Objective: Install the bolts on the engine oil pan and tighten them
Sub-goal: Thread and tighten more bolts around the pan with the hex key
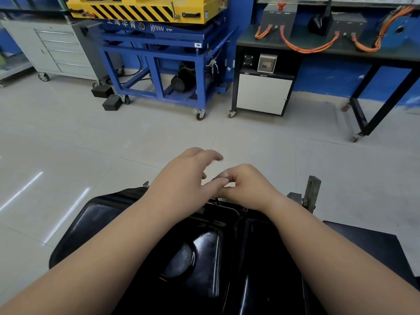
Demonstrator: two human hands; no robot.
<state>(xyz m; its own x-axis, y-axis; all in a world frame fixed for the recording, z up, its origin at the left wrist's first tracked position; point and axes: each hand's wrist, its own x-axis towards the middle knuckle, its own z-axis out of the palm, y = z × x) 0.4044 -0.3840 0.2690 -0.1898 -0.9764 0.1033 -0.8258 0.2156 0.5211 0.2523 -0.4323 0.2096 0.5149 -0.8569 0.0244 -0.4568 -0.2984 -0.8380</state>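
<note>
A glossy black engine oil pan (195, 251) fills the lower middle of the head view, its far flange under my hands. My right hand (245, 185) hovers over the pan's far edge with its fingers curled, pinching something small that is mostly hidden, likely a bolt. My left hand (188, 173) sits just beside it, fingers spread and loosely bent, its thumb touching the right hand's fingertips. Both forearms cross over the pan. No bolt is plainly visible.
A grey metal bracket (312, 192) of the engine stand rises at the pan's right. Beyond the tiled floor stand a blue wheeled frame (159, 64) carrying a yellow machine, a grey drawer cabinet (61, 51) at left, and a black workbench (329, 48) with orange cables at right.
</note>
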